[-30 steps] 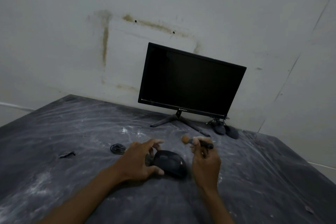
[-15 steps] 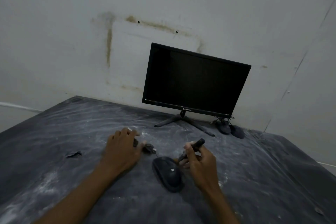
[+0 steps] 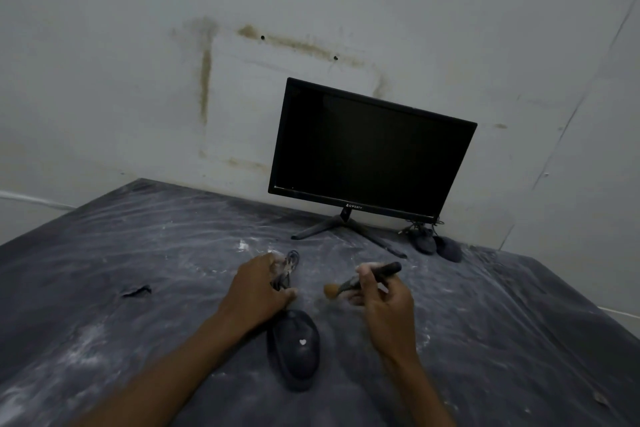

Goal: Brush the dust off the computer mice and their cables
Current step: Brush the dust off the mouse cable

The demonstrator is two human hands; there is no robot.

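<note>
Black mouse [image 3: 297,349] flat; bundled cable [image 3: 284,272] beyond.

I read this as a bare, rough computer workspace, maybe a back room: a dark monitor [image 3: 367,149] on a tripod stand at twelve o'clock against a stained, drilled white wall [image 3: 242,80], a dust-streaked dark tabletop [image 3: 138,253], and spare mice [image 3: 436,244] with cables at one o'clock.
</note>
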